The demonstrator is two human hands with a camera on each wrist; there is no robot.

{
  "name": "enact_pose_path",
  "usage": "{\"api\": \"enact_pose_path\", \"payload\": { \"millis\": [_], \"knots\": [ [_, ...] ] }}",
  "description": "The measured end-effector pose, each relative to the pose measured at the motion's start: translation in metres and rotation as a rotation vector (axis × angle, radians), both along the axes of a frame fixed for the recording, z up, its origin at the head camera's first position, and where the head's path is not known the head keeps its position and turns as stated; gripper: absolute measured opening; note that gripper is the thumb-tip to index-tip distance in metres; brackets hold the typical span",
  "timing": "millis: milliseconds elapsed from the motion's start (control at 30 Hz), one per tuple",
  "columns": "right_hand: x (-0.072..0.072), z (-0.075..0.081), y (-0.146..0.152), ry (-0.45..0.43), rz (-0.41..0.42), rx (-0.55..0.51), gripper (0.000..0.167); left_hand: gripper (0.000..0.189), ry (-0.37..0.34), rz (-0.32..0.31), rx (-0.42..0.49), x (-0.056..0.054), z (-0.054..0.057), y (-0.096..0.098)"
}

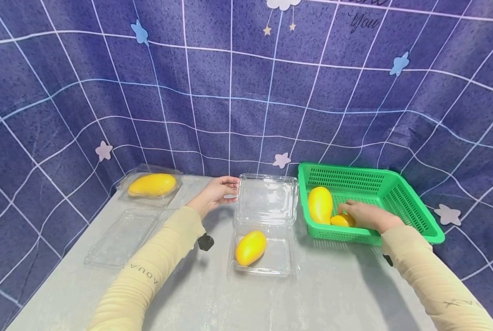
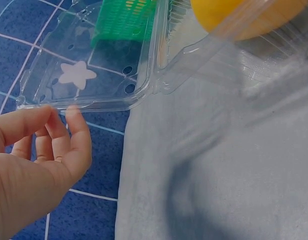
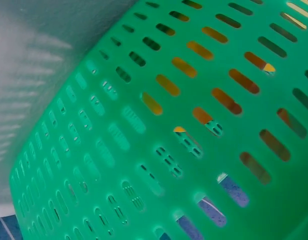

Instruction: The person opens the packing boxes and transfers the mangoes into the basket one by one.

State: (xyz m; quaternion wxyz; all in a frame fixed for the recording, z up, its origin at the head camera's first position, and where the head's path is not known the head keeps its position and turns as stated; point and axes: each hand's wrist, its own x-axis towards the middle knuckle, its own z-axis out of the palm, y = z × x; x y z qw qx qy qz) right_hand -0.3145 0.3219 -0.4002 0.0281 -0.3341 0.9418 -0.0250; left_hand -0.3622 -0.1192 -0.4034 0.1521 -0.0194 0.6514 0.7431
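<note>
A clear plastic clamshell box (image 1: 285, 257) lies unfolded in the middle of the table, its lid (image 1: 267, 200) raised at the back. One yellow mango (image 1: 250, 248) sits in the left part of its base. My left hand (image 1: 219, 193) touches the lid's left edge; in the left wrist view its fingertips (image 2: 74, 112) are right at the rim. Inside the green basket (image 1: 411, 202), my right hand (image 1: 366, 215) grips a mango (image 1: 342, 220), partly hidden by the fingers. Another mango (image 1: 320, 204) is beside it. Basket wall (image 3: 144, 125) fills the right wrist view, hiding the hand.
At the back left is another clear box (image 1: 132, 201) with a mango (image 1: 152, 185) in it. A further clear container (image 1: 114, 241) lies in front of it, partly behind my left sleeve. A blue checked curtain (image 1: 246, 110) hangs behind the grey table (image 1: 263, 303).
</note>
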Motion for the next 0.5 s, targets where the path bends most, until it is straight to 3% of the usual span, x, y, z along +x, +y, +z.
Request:
{"api": "enact_pose_path", "payload": {
  "millis": [233,500],
  "knots": [
    [-0.0006,-0.0021,0.0001,0.035,-0.017,0.009,0.027,0.045,0.002,0.000,0.002,0.0006,0.0010,0.0003],
    [-0.0020,-0.0004,0.0036,0.059,-0.023,0.011,0.040,0.045,0.003,0.003,0.004,0.0006,0.0007,0.0003]
  ]
}}
